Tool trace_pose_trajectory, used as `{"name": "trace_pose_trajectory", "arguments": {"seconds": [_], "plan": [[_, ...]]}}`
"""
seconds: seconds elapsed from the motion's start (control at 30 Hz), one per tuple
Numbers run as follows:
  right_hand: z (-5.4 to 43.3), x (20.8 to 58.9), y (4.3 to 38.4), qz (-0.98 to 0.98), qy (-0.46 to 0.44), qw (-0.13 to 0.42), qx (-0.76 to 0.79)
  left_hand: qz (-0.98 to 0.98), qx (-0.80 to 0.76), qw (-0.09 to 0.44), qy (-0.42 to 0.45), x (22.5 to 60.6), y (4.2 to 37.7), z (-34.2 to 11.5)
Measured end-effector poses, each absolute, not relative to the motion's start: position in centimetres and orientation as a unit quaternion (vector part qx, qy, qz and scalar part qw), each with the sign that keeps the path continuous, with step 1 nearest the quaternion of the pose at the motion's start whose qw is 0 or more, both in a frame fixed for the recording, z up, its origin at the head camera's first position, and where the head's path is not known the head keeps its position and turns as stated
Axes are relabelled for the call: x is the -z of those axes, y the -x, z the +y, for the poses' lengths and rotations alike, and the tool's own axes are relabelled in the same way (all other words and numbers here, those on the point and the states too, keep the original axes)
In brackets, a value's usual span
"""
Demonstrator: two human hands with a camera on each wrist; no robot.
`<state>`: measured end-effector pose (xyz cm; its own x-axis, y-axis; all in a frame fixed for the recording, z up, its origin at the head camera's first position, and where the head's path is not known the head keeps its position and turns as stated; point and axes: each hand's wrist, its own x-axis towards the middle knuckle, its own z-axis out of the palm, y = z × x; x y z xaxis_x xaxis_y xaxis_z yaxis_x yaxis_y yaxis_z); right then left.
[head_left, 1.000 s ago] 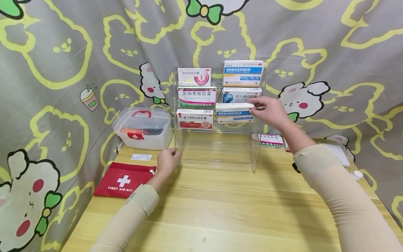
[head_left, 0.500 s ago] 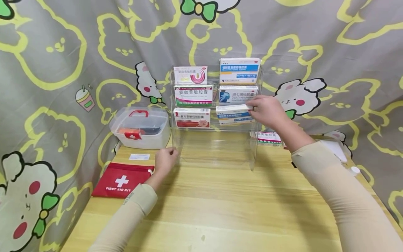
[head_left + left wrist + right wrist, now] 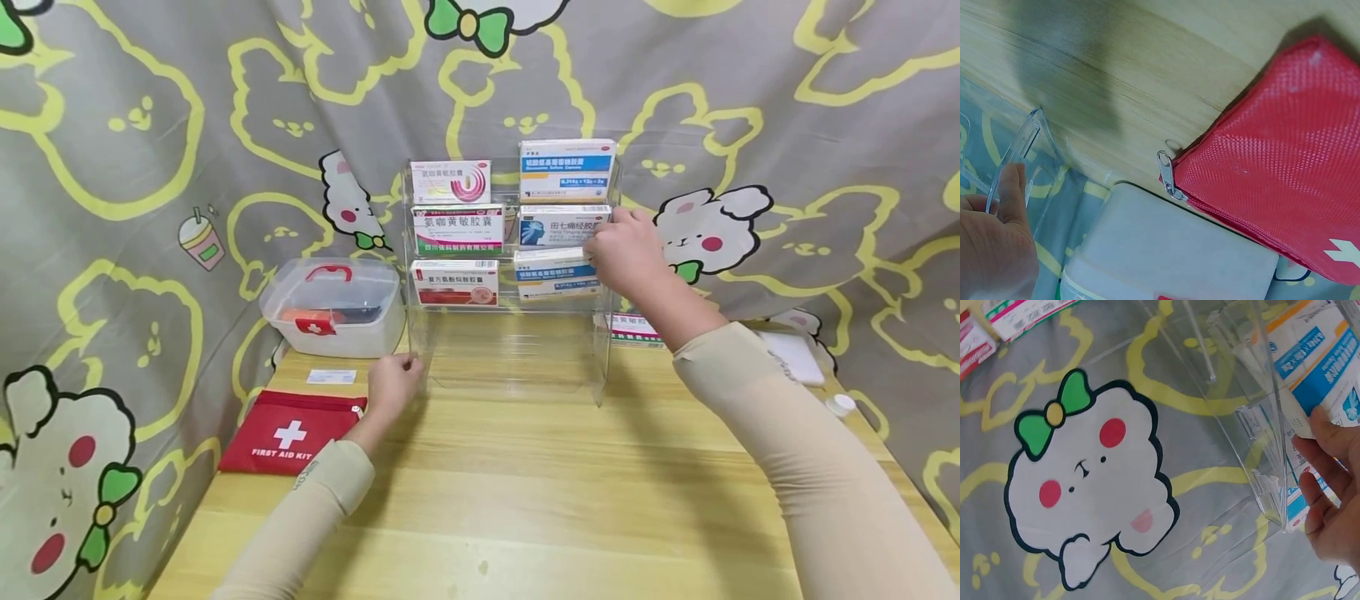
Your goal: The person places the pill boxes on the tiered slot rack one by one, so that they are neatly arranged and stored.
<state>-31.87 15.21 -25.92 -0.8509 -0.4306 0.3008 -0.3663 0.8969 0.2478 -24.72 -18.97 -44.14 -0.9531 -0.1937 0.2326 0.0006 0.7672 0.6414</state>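
Note:
A clear acrylic rack (image 3: 510,350) stands on the wooden table, holding several medicine boxes in two columns. My left hand (image 3: 393,387) pinches the edge of its left side panel, also visible in the left wrist view. In the lowest filled row at right sits a blue-and-white medicine box (image 3: 557,277), slightly tilted. My right hand (image 3: 628,254) is at that box's right end. In the right wrist view, the thumb (image 3: 1325,425) touches the box, while the other fingers are loosely bent and spread beside the rack. Above it, the hand partly covers a grey-blue medicine box (image 3: 558,229).
A clear first-aid box (image 3: 337,308) with a red handle stands left of the rack. In front of it lie a small pale packet (image 3: 332,377) and a red first aid pouch (image 3: 292,433). Behind my right arm are another medicine box (image 3: 633,327) and a white bottle cap (image 3: 840,405).
My right hand has shifted up, its fingers coming away from the blue-and-white box, which has tilted slightly on its row. The left hand stays on the rack's side.

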Motion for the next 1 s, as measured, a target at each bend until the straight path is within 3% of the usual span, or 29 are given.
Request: {"name": "trace_pose_trajectory", "arguments": {"seconds": [0.57,1.0], "plan": [[14.8,26.5,32.2,-0.969,-0.190,0.157,0.035,-0.928,0.333,0.162,-0.042,44.1,24.6,-18.7],[15.7,27.0,32.1,-0.953,-0.211,0.162,0.144,-0.927,0.335,0.162,-0.042,44.2,24.8,-18.8]]}}
